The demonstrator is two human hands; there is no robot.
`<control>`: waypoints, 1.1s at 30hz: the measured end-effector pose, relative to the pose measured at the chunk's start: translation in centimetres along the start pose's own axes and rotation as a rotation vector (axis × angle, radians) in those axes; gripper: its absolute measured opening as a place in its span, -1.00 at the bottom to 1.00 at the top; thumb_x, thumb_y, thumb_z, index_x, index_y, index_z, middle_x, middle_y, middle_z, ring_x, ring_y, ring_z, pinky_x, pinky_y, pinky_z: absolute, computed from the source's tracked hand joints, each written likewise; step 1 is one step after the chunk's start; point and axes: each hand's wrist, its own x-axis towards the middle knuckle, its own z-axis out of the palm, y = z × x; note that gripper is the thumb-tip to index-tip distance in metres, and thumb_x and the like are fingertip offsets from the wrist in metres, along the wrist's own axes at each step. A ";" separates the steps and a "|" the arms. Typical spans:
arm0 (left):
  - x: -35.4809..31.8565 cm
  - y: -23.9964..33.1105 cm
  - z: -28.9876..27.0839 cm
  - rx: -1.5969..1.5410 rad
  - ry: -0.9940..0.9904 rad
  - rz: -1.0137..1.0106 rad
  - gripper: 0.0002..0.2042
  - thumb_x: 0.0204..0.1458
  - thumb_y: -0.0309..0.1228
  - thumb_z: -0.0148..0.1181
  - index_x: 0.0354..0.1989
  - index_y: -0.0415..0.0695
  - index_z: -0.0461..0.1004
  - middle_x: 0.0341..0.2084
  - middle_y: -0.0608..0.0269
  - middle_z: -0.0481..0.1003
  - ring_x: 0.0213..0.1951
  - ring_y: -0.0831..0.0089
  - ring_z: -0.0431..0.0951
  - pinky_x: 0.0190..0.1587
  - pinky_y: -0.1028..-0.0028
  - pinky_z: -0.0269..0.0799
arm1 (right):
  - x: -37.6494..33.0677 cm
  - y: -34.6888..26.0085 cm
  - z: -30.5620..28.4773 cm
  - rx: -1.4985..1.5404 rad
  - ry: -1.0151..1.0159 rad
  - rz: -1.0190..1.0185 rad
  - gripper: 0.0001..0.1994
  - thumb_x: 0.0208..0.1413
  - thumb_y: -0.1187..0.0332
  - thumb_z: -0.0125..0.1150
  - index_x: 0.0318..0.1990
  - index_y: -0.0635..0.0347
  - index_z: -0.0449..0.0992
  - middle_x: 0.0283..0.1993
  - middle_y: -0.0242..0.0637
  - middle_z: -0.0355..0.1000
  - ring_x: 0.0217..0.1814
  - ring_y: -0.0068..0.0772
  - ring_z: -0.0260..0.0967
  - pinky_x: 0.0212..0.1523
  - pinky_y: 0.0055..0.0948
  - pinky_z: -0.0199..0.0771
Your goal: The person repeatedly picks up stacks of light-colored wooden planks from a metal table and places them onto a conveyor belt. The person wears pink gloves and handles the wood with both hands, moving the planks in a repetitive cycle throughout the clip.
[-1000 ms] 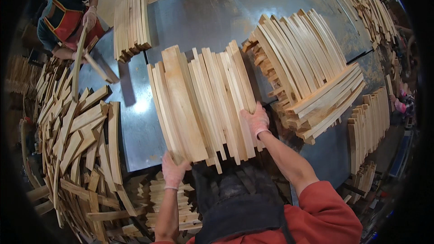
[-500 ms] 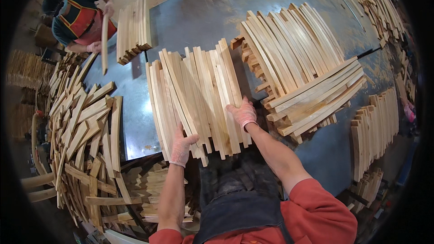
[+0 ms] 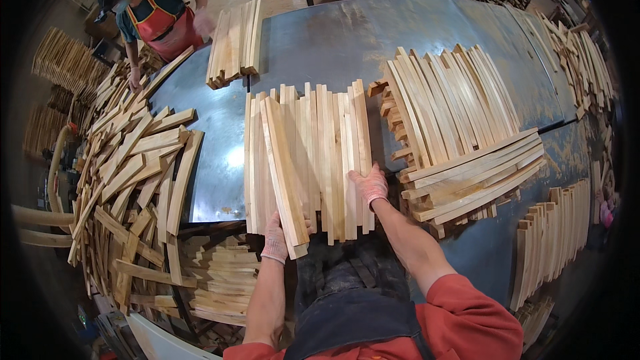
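A row of pale wooden slats (image 3: 327, 153) lies side by side at the table's near edge, in front of me. My left hand (image 3: 275, 239), in a pinkish knit glove, is closed round the near end of a slat (image 3: 283, 180) lying slantwise on top of the row. Its fingers are partly hidden behind the wood. At the row's right side, my right hand (image 3: 370, 185), gloved alike, grips the outer slats, thumb over the top and fingers along the side.
A larger slat stack (image 3: 453, 107) with crosswise pieces stands at right. A loose slat heap (image 3: 133, 187) fills the left. Beyond it, a co-worker (image 3: 160, 17) in a red apron stands near a small stack (image 3: 233, 43). The metal table (image 3: 320, 33) carries sawdust.
My left hand has shifted from the row's left part to grasp the slanting slat's near end. The view has tilted up. The co-worker's hands have moved apart, no longer holding up a curved slat.
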 end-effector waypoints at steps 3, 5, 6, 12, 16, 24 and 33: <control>0.9 -0.2 -1.9 0.095 0.088 0.045 -0.42 0.27 -0.04 0.27 0.19 -0.35 0.48 -0.09 -0.09 0.64 -0.11 0.05 0.70 0.00 0.06 0.68 | -0.3 -0.1 0.4 0.019 -0.005 -0.017 0.19 0.01 -0.29 0.47 0.63 0.25 0.02 0.56 0.22 0.20 0.59 0.17 0.21 0.54 -0.06 0.26; 0.8 0.8 -0.4 0.315 0.131 0.039 -0.49 0.13 -0.23 0.43 0.18 -0.28 0.51 -0.08 0.03 0.65 -0.06 0.13 0.69 0.03 0.17 0.66 | 0.1 0.3 0.5 0.028 0.022 0.002 0.19 0.01 -0.28 0.48 0.63 0.25 0.03 0.55 0.23 0.21 0.60 0.17 0.20 0.55 -0.06 0.25; 0.8 1.4 0.7 0.470 0.165 0.133 -0.49 0.11 -0.25 0.44 0.18 -0.27 0.52 -0.07 0.04 0.65 -0.07 0.15 0.69 0.03 0.17 0.65 | 0.3 0.3 0.5 0.026 0.027 -0.008 0.19 0.00 -0.28 0.49 0.63 0.25 0.03 0.55 0.22 0.21 0.60 0.17 0.20 0.55 -0.06 0.25; 2.0 2.7 7.0 1.557 0.589 0.306 -0.44 -0.09 -0.17 0.52 0.04 -0.26 0.54 -0.24 0.02 0.64 -0.16 0.06 0.68 0.00 0.22 0.63 | 0.2 0.3 0.1 0.033 -0.039 0.027 0.19 0.04 -0.33 0.44 0.67 0.12 -0.03 0.64 0.13 0.10 0.67 0.13 0.08 0.60 -0.05 0.17; 5.3 0.0 5.8 1.864 0.706 0.265 -0.35 -0.10 -0.10 0.50 0.12 -0.22 0.45 -0.01 -0.13 0.58 0.06 -0.11 0.61 0.13 0.11 0.57 | -0.3 -0.2 0.4 0.018 -0.048 0.037 0.18 0.04 -0.33 0.44 0.66 0.13 -0.01 0.64 0.14 0.10 0.65 0.15 0.12 0.58 -0.04 0.20; 6.3 2.0 0.4 1.427 0.449 0.500 -0.17 0.14 0.03 0.39 0.46 -0.27 0.29 0.35 -0.20 0.42 0.37 -0.02 0.44 0.42 0.18 0.34 | 1.5 1.4 1.1 -0.028 -0.029 -0.050 0.15 0.05 -0.29 0.46 0.62 0.23 0.07 0.53 0.18 0.23 0.53 0.18 0.28 0.51 -0.05 0.32; 15.5 19.7 -18.7 1.584 0.356 0.464 -0.25 0.48 0.09 -0.15 0.61 -0.28 0.09 0.61 -0.20 0.04 0.63 -0.04 -0.04 0.65 0.17 -0.20 | 6.1 4.3 1.6 0.415 0.219 -0.572 -0.42 0.45 0.20 0.22 0.53 0.20 0.33 0.53 -0.08 0.37 0.56 -0.14 0.30 0.56 -0.28 0.23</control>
